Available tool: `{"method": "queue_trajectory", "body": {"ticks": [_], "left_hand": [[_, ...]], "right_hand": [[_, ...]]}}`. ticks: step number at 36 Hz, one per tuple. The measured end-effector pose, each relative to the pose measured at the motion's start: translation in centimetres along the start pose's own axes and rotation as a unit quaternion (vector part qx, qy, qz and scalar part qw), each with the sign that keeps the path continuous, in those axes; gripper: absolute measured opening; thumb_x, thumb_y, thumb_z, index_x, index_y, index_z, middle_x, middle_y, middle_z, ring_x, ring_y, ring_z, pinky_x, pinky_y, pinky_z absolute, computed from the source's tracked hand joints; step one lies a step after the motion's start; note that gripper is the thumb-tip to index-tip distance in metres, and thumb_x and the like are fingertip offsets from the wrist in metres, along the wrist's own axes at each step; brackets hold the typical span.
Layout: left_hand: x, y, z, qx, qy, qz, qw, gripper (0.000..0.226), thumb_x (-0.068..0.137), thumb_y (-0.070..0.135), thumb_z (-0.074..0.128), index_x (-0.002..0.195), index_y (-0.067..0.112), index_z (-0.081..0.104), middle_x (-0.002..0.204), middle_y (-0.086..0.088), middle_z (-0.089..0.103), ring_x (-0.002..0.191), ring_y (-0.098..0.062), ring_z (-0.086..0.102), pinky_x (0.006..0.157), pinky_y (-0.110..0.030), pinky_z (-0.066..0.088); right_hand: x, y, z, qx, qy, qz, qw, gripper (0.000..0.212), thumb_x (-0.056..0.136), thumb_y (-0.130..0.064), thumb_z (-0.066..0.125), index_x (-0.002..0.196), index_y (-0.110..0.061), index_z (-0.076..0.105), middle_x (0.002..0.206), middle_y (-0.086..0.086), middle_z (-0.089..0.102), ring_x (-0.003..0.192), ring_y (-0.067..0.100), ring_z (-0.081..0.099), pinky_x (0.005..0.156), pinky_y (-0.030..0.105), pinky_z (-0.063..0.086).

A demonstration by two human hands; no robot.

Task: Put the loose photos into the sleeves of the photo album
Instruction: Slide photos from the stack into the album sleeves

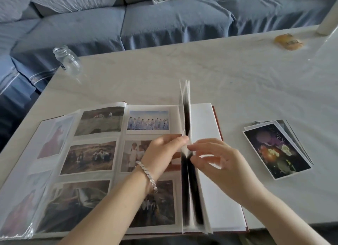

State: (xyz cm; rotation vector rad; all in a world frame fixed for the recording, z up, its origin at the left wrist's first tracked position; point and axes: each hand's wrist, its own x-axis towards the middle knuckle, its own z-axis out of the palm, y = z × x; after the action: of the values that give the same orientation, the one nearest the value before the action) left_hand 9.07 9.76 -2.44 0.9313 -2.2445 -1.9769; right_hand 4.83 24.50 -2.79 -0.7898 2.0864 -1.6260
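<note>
Leafing through the photo album for empty sleeves appears to be the step in hand, with no print being slid in at this moment. The album lies open on a pale table, and its spread at 9 o'clock is already filled with prints behind clear plastic. A thin sheaf of pages stands upright at the centre of the book.

The left hand, a metal bracelet on its wrist, pinches the near edge of that sheaf between thumb and fingers. The right hand comes in from 3 o'clock with fingers spread, loose and blurred. Its tips meet the page edges and it has hold of nothing that shows.

The loose photos wait in a fanned stack on the table at 3 o'clock, well apart from the book, a dark print of glowing shapes on top. None is in either hand.

By this reading, the next move calls for laying the sheaf flat to one side to bare an unfilled page. Then the right hand would reach to the stack, lift the top print alone, and line its edge up with a sleeve mouth.

A glass jar lies tipped at 10 o'clock near the table corner. A yellow wrapper sits at 1 o'clock, and a blue sofa runs along 12 o'clock.
</note>
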Motion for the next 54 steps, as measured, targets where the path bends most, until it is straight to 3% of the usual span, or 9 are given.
{"method": "queue_trajectory", "body": {"ticks": [5, 23, 30, 33, 37, 41, 47, 51, 54], "left_hand": [[-0.1, -0.2, -0.5, 0.039, 0.007, 0.06, 0.997, 0.012, 0.091, 0.03, 0.052, 0.081, 0.033, 0.056, 0.082, 0.018, 0.059, 0.075, 0.008, 0.051, 0.056, -0.001, 0.039], [-0.1, -1.5, -1.5, -0.052, 0.014, 0.01, 0.999, 0.007, 0.083, 0.031, 0.063, 0.083, 0.03, 0.069, 0.09, 0.007, 0.073, 0.095, -0.014, 0.066, 0.092, -0.038, 0.049], [-0.4, -1.5, -1.5, -0.126, -0.033, -0.025, 0.991, 0.022, 0.077, 0.035, 0.061, 0.094, 0.023, 0.07, 0.089, 0.007, 0.073, 0.083, -0.009, 0.069, 0.059, -0.018, 0.053], [-0.2, -1.5, -1.5, -0.055, -0.004, 0.01, 0.998, 0.022, 0.087, 0.031, 0.06, 0.092, 0.012, 0.071, 0.081, -0.002, 0.071, 0.078, -0.016, 0.067, 0.072, -0.027, 0.052], [0.4, -2.2, -2.0, 0.113, 0.089, 0.073, 0.987, 0.027, 0.089, 0.012, 0.052, 0.065, 0.001, 0.049, 0.041, 0.006, 0.034, 0.038, -0.003, 0.032, 0.041, -0.01, 0.025], [0.7, -2.5, -2.8, 0.159, 0.079, 0.084, 0.981, 0.009, 0.086, 0.0, 0.053, 0.088, 0.007, 0.059, 0.071, -0.004, 0.063, 0.05, -0.003, 0.055, 0.047, -0.011, 0.04], [-0.2, -4.1, -3.8, 0.329, 0.161, 0.057, 0.929, 0.079, 0.089, 0.013, 0.058, 0.148, 0.024, 0.006, 0.141, -0.002, 0.041, 0.077, -0.007, 0.053, 0.05, -0.007, 0.038], [-0.4, -4.9, -2.6, 0.446, 0.139, 0.174, 0.867, 0.077, 0.068, -0.01, 0.071, 0.137, 0.016, 0.046, 0.146, -0.015, 0.032, 0.127, -0.032, 0.043, 0.101, -0.033, 0.037], [0.3, -4.5, -1.6, 0.552, 0.041, 0.264, 0.79, 0.075, 0.041, -0.017, 0.081, 0.107, 0.017, 0.069, 0.131, -0.014, 0.055, 0.122, -0.039, 0.048, 0.09, -0.059, 0.045]], "right_hand": [[-0.5, 0.2, 0.2, 0.027, -0.021, 0.04, 0.999, 0.025, 0.071, -0.039, 0.066, 0.096, -0.037, 0.061, 0.098, -0.022, 0.067, 0.091, -0.001, 0.064, 0.078, 0.014, 0.051], [-0.5, 0.0, 2.0, 0.034, -0.038, 0.126, 0.991, 0.054, 0.055, -0.062, 0.058, 0.104, -0.046, 0.043, 0.111, -0.025, 0.052, 0.101, -0.005, 0.057, 0.072, 0.006, 0.048], [-0.3, -0.2, 2.4, 0.005, -0.039, 0.163, 0.986, 0.071, 0.054, -0.066, 0.056, 0.118, -0.041, 0.038, 0.115, -0.02, 0.05, 0.106, -0.002, 0.053, 0.072, 0.007, 0.047], [-0.2, -0.1, 2.1, 0.024, -0.039, 0.184, 0.982, 0.056, 0.073, -0.051, 0.064, 0.12, -0.038, 0.038, 0.112, -0.015, 0.053, 0.101, -0.001, 0.056, 0.065, 0.007, 0.048], [0.1, 1.0, 0.9, 0.021, 0.023, 0.192, 0.981, 0.031, 0.09, -0.017, 0.056, 0.12, -0.022, 0.051, 0.086, -0.01, 0.064, 0.065, -0.005, 0.06, 0.049, 0.006, 0.04], [0.2, 2.9, -1.1, -0.066, 0.083, 0.205, 0.973, 0.029, 0.089, -0.011, 0.058, 0.119, -0.013, 0.057, 0.071, -0.009, 0.061, 0.044, 0.0, 0.05, 0.041, 0.008, 0.035], [0.4, 5.2, -2.9, -0.092, 0.096, 0.249, 0.959, 0.039, 0.079, -0.007, 0.071, 0.116, -0.012, 0.061, 0.08, 0.002, 0.072, 0.071, 0.022, 0.067, 0.072, 0.037, 0.055], [0.0, 5.5, -3.3, -0.221, 0.122, 0.177, 0.951, 0.043, 0.078, -0.009, 0.07, 0.119, -0.015, 0.058, 0.085, -0.007, 0.062, 0.073, 0.009, 0.058, 0.064, 0.019, 0.044], [-0.2, 5.4, -4.2, -0.33, 0.144, 0.136, 0.923, 0.04, 0.081, -0.01, 0.067, 0.12, -0.015, 0.06, 0.113, 0.001, 0.057, 0.092, 0.017, 0.052, 0.076, 0.023, 0.035]]}}
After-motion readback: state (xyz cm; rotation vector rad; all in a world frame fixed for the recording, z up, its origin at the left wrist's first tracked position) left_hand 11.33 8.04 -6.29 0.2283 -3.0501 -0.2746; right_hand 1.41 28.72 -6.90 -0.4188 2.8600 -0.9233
